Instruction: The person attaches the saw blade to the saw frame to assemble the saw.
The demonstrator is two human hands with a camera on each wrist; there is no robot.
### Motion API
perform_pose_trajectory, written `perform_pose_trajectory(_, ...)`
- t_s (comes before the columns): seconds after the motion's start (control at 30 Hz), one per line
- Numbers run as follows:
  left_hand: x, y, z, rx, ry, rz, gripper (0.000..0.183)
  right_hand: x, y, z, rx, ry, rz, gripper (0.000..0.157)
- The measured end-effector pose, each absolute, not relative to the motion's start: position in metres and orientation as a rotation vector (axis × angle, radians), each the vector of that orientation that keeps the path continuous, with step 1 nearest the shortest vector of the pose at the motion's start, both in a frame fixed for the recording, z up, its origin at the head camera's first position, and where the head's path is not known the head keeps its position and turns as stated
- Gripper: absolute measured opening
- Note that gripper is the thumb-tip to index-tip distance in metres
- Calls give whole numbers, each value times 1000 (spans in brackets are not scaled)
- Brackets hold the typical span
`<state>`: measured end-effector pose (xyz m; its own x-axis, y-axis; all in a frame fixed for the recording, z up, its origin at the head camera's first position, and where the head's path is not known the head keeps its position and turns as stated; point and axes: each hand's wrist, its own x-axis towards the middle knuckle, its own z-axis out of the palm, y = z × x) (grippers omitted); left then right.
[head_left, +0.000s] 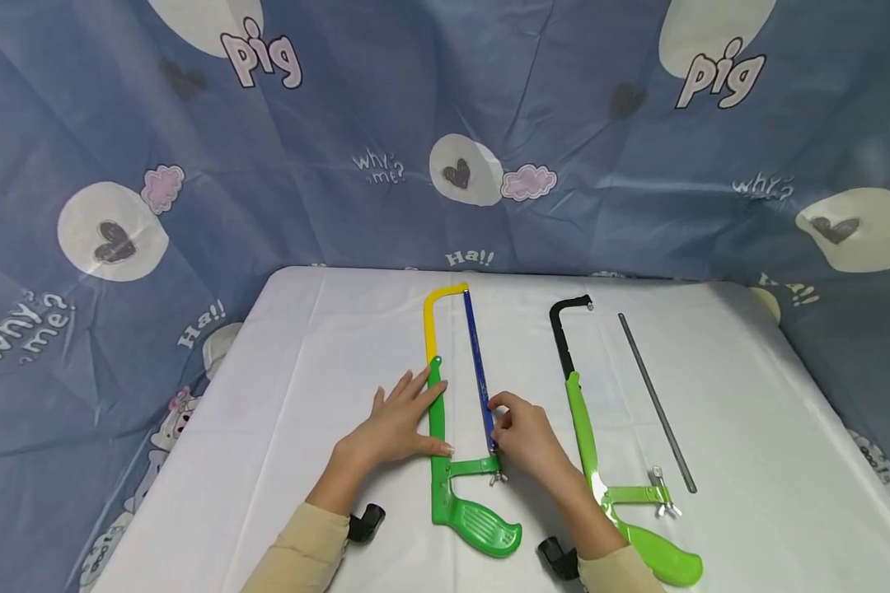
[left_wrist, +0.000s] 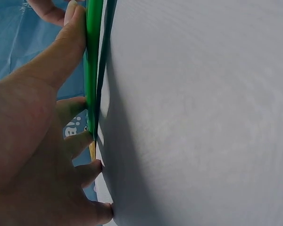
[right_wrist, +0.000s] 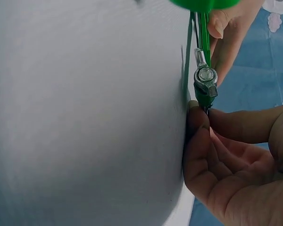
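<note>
A hacksaw with a green handle [head_left: 482, 527] and a yellow front bow [head_left: 430, 321] lies on the white-covered table. Its blue blade [head_left: 476, 350] spans from the bow's tip to the green lower arm. With fingers spread, my left hand [head_left: 395, 424] rests on the green frame [left_wrist: 92, 61], thumb and fingertips touching it. My right hand [head_left: 530, 436] pinches the blade near its lower end between thumb and finger. Right by those fingertips sits a metal wing nut [right_wrist: 206, 74]; the pinched spot itself is mostly hidden in the right wrist view.
To the right lies a second hacksaw [head_left: 582, 420], lime green and black, with no blade fitted; my right forearm passes over part of it. A loose grey blade [head_left: 656, 399] lies beyond it. A blue printed cloth [head_left: 386, 99] hangs behind the table [head_left: 326, 346].
</note>
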<state>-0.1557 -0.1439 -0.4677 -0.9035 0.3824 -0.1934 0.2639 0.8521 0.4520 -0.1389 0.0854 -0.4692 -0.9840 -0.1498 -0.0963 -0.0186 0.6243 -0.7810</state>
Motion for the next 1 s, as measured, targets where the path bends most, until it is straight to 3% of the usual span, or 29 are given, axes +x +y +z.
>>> perform_pose_trajectory(1.0, -155, -139, -461, 481, 2753, 567, 105, -132, 83, -462, -189, 2732, -1133, 36)
